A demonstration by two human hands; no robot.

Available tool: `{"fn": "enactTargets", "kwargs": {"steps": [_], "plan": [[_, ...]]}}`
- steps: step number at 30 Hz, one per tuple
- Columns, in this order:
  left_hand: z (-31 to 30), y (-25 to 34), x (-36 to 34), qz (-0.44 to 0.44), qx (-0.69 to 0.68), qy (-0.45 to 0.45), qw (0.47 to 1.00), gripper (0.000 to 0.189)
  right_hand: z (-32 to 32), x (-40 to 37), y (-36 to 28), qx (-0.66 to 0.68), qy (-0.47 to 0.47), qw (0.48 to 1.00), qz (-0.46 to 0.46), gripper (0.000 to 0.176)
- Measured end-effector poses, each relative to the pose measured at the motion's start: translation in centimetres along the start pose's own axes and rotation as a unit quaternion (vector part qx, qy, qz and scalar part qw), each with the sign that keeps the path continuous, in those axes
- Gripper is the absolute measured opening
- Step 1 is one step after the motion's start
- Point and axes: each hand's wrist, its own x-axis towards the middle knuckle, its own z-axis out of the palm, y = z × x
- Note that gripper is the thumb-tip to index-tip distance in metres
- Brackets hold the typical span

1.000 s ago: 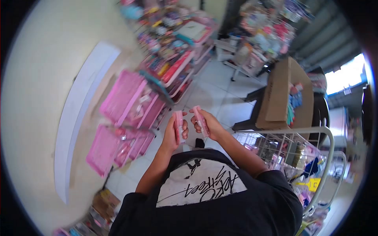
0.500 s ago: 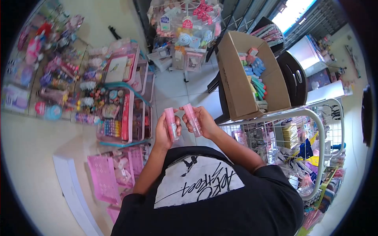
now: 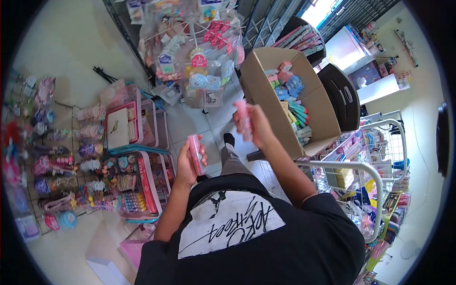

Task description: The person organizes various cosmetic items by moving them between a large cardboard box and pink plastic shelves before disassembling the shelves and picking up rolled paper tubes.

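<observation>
My left hand (image 3: 185,165) is wrapped round a slim pink cylindrical bottle (image 3: 194,151), held upright in front of my shirt. A second pink bottle (image 3: 243,118), slightly blurred, is gripped in my right hand (image 3: 259,126), which is raised higher and farther right. The two bottles are apart. Just beyond my right hand stands an open cardboard box (image 3: 266,97). Inside it lie blue packets (image 3: 294,85), small pink boxes (image 3: 285,71) and several green-tipped tubes (image 3: 298,114). Print on the bottles is too small to read.
On the left, plastic drawers (image 3: 156,128) stand beside a rack of hair accessories (image 3: 61,164). A display stand (image 3: 194,61) with hanging packets is ahead. White wire baskets (image 3: 375,190) are at my right. A black chair (image 3: 339,97) is behind the box.
My right hand has moved up and away from the left, carrying its bottle toward the cardboard box. My left hand still holds its bottle. The view has shifted, and a foot now shows below.
</observation>
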Motion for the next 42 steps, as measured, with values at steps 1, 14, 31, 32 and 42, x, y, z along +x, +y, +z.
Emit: {"fn": "enactTargets", "kwargs": {"steps": [1,14,31,32,42], "plan": [[0.4,0.1,0.9,-0.001,0.003,0.000,1.000,0.047,-1.5,1.6,-2.1,0.010,0.014,0.999,-0.045,0.037],[8.1,-0.7,14.1,-0.059,0.091,0.037,0.993,0.046,-32.6,22.9,-3.7,-0.117,0.283,0.952,0.015,0.039],[21.3,-4.2,28.0,0.027,0.155,-0.042,0.987,0.039,-17.4,11.3,-16.4,-0.249,-0.169,0.946,-0.121,0.035],[22.5,-4.4,28.9,0.050,0.147,-0.043,0.987,0.042,-17.0,11.6,-15.6,-0.249,-0.167,0.946,-0.121,0.035],[18.8,-8.8,30.2,0.111,0.782,-0.184,0.585,0.072,-29.5,19.1,-4.8,-0.078,0.201,0.976,-0.033,0.034]]}}
